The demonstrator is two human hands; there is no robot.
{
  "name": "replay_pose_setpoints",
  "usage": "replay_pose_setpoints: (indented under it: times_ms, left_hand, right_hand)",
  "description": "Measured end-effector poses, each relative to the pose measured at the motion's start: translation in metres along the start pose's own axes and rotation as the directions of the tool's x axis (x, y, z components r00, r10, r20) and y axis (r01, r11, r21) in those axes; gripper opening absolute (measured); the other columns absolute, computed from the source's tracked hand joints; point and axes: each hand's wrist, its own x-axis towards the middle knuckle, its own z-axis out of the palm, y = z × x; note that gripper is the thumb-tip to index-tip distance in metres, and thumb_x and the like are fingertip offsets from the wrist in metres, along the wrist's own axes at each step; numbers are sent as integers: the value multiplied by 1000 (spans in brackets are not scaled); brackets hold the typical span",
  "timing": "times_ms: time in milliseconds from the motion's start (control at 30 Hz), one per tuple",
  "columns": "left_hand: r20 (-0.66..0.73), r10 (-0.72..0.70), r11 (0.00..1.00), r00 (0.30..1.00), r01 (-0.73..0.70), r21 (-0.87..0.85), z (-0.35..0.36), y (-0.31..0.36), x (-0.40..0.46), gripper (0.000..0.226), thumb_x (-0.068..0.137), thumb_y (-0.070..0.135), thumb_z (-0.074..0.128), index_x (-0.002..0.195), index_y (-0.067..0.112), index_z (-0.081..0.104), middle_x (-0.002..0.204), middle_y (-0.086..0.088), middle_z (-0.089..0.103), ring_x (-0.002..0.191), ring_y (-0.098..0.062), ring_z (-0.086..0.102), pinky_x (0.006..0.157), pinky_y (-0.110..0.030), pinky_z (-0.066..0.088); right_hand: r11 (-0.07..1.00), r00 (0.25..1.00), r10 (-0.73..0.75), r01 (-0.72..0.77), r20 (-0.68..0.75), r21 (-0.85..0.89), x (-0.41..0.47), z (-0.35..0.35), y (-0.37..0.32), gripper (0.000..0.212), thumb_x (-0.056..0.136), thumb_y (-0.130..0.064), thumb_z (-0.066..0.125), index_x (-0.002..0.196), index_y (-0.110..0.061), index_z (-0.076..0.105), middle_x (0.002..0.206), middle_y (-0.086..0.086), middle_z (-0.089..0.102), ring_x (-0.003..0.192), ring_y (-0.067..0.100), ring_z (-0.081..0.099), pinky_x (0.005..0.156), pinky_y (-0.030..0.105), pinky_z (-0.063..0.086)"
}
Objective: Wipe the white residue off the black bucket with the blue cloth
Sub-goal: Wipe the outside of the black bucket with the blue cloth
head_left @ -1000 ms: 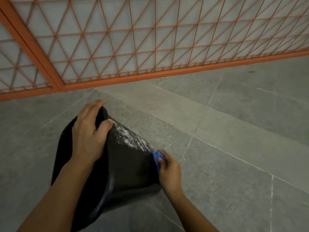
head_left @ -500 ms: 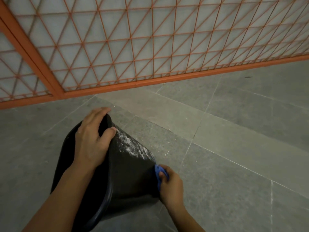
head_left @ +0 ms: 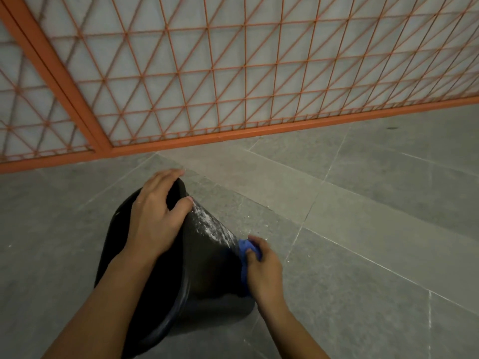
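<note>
While your right hand (head_left: 263, 272) closes around the bunched blue cloth (head_left: 245, 248), it presses the cloth against the lower side wall of the black bucket (head_left: 207, 263). Your left hand (head_left: 155, 216) clamps over the rim, thumb outside. The bucket lies tilted on the grey tiled floor (head_left: 363, 229); powdery white residue (head_left: 211, 226) streaks its smooth tapered wall.
</note>
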Motion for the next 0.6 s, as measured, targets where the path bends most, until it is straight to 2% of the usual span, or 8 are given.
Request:
replay_pose_setpoints:
  times_ms: [67, 133, 200, 267, 333, 400, 467, 600]
  left_hand:
    - [-7, -10, 1000, 1000, 10, -9, -1, -3, 0, 71, 66, 48, 40, 125, 12, 58, 132, -6, 55, 128, -21, 45, 105, -23, 27]
    - [-2, -5, 1000, 1000, 5, -14, -2, -4, -1, 70, 67, 46, 41, 124, 11, 58, 131, -7, 56, 127, -22, 47, 106, -27, 29]
    - [1, -1, 1000, 1000, 1, -26, -5, -6, -2, 69, 67, 45, 42, 124, 11, 58, 131, -7, 56, 127, -22, 47, 106, -28, 30]
    - [-11, -19, 998, 1000, 18, -53, -8, -9, -4, 69, 66, 45, 42, 125, 12, 58, 132, -6, 56, 127, -22, 47, 107, -31, 31]
    - [-24, -35, 997, 999, 33, -76, -10, -11, -6, 69, 66, 45, 42, 125, 12, 58, 133, -6, 55, 128, -22, 46, 108, -34, 31]
    - [-34, -45, 996, 998, 43, -80, -10, -11, -6, 69, 66, 45, 42, 125, 12, 58, 133, -6, 55, 128, -22, 46, 108, -35, 32]
    - [-36, -50, 996, 998, 47, -80, -9, -11, -6, 70, 66, 45, 42, 125, 11, 58, 132, -7, 55, 127, -23, 47, 108, -36, 33]
    - [-42, -37, 995, 998, 33, -89, -11, -14, -6, 68, 66, 44, 42, 124, 11, 59, 131, -7, 56, 126, -23, 47, 108, -36, 33]
  right_hand:
    - [989, 989, -145, 146, -16, 18, -23, -2, -21, 42, 89, -15, 54, 128, -27, 47, 122, -6, 50, 109, 4, 49, 97, 13, 34]
    - [940, 938, -341, 341, 59, 7, -50, -1, -42, 47, 84, -34, 57, 129, -37, 43, 121, -18, 41, 109, -9, 40, 96, 4, 27]
    - [894, 886, -447, 444, 120, 51, -61, -3, -48, 45, 79, -50, 48, 123, -41, 50, 127, -26, 41, 118, -10, 35, 99, 5, 27]
    - [909, 906, -402, 377, 134, 175, -53, -12, -46, 29, 85, -37, 52, 114, -42, 56, 126, -22, 45, 115, -7, 44, 99, 10, 35]
    - [944, 932, -297, 254, 207, 210, -44, -19, -37, 34, 87, -25, 59, 111, -47, 49, 122, -22, 44, 102, -6, 51, 91, 14, 43]
    - [962, 929, -261, 227, 263, 153, -41, -19, -30, 28, 80, -45, 59, 105, -51, 50, 117, -19, 50, 100, -2, 53, 89, 18, 43]
    - [963, 931, -260, 232, 257, 134, -44, -13, -25, 38, 70, -62, 49, 105, -48, 55, 115, -15, 57, 106, -2, 53, 94, 21, 42]
    - [931, 929, -315, 262, 193, 255, -60, -8, -33, 31, 74, -44, 60, 104, -43, 52, 99, -14, 62, 93, 4, 60, 82, 17, 45]
